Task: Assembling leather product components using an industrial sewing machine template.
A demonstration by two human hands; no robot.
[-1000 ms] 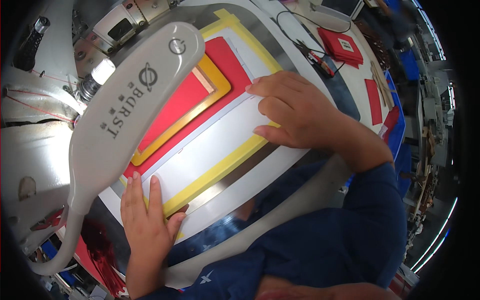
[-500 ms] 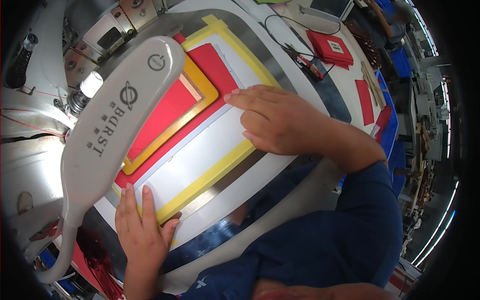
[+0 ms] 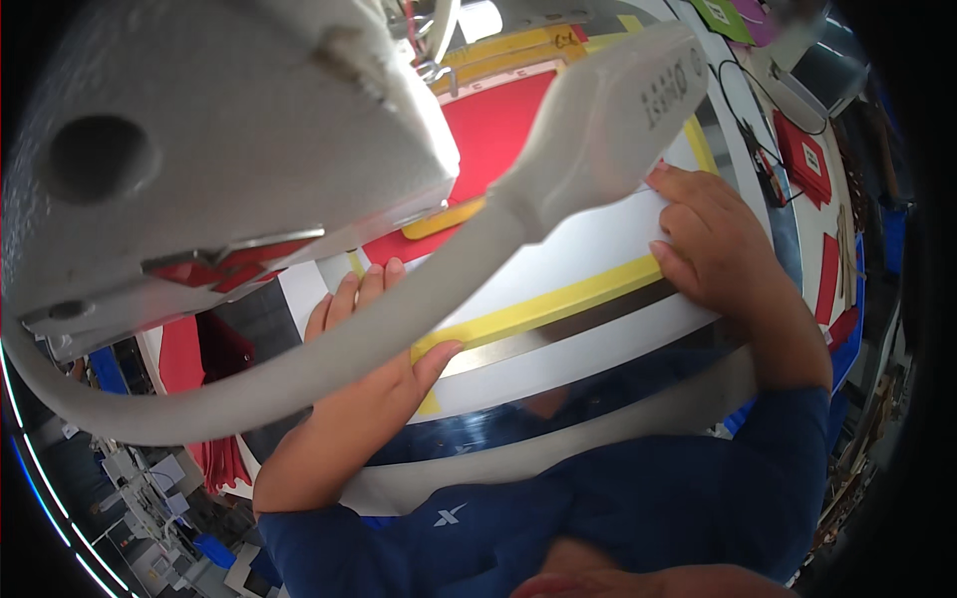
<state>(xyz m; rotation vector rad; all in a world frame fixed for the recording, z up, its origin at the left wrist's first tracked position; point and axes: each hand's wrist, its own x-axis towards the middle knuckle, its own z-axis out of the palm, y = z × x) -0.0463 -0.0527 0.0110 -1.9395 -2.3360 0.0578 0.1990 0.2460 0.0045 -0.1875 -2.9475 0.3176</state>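
From my remote feed, I log the red cloth [image 3: 493,125] as matt and smooth. White sheet [image 3: 568,249]: smooth, faint sheen, paper or plastic, I can't tell which. Yellow tape [image 3: 558,302]: papery, dull. Yellow frame [image 3: 439,222]: smooth, looks like plastic. Dark band [image 3: 498,427]: glossy, mirror-like, metal by its look. Lamp head [image 3: 608,140]: smooth plastic, soft sheen; its bent neck [image 3: 299,384] reads matt, rubbery. Machine housing [image 3: 229,189]: painted metal, finely speckled. Navy sleeve [image 3: 768,424]: matt cloth.
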